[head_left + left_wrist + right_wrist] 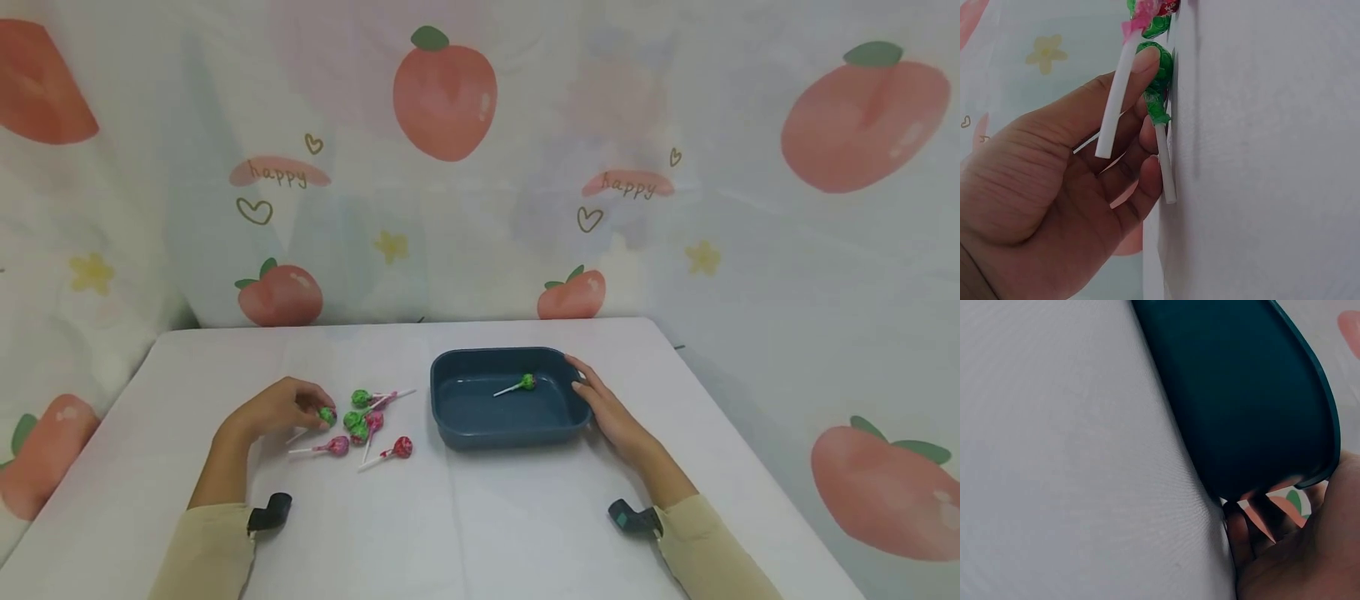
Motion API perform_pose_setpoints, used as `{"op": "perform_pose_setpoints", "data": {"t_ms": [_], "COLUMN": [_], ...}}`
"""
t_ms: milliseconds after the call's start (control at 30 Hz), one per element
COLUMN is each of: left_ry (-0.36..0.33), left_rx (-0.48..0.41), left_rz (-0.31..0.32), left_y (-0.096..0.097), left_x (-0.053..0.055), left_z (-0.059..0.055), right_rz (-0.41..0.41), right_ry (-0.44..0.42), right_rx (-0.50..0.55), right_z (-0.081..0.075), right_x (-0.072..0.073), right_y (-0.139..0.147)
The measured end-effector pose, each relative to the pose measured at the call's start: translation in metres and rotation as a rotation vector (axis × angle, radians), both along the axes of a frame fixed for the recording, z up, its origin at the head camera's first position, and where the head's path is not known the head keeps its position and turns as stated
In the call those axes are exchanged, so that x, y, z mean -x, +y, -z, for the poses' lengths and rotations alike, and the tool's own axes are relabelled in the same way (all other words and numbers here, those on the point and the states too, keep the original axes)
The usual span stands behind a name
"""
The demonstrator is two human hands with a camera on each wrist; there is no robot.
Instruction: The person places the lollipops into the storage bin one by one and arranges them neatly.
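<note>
Peach-printed cloth backs a white table; the left hand pinches a glossy green-wrapped, white-sticked round lollipop beside scattered lollipops; the right hand rests against a blue rectangular tray.

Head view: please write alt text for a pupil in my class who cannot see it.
A person's left hand pinches a green lollipop beside a loose group of lollipops on a white table, while the right hand holds the right end of a dark blue tray with another lollipop inside. Behind is a fruit-patterned backdrop.
</note>
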State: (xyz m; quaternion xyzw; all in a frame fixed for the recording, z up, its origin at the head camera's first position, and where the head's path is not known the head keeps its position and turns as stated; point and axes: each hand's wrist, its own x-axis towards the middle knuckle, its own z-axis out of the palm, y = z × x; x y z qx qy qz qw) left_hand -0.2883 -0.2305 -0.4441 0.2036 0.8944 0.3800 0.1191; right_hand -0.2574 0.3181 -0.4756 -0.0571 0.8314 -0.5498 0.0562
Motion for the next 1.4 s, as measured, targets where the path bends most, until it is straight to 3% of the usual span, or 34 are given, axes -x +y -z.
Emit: {"op": "perform_pose_setpoints", "data": {"t_ms": [500,733,900,1133,1400], "left_ry": [0.023,0.123,0.175,0.179,0.211], "left_rx": [0.015,0.01,-0.029,-0.066,-0.07], "left_rz": [-0.017,0.001,0.009,-0.003,0.037], "left_y": [0.002,0.007,0.017,0.04,0.062], "left_x": [0.0,0.005,0.007,0.007,0.012], "left_z": [0.001,-0.002,-0.006,-0.009,-0.01], "right_rz": [-0.01,-0.017,-0.008,-0.001,-0.02], "right_ry": [0.024,0.02,0.02,0.018,0.042], "right_rx": [0.008,0.033,0.004,-0.001,-0.006], "right_z": [0.006,0.004,0.004,0.003,0.003], "right_x": [0.001,0.001,0.001,0.0,0.002], "right_y": [0.002,0.0,-0.001,0.001,0.002]}}
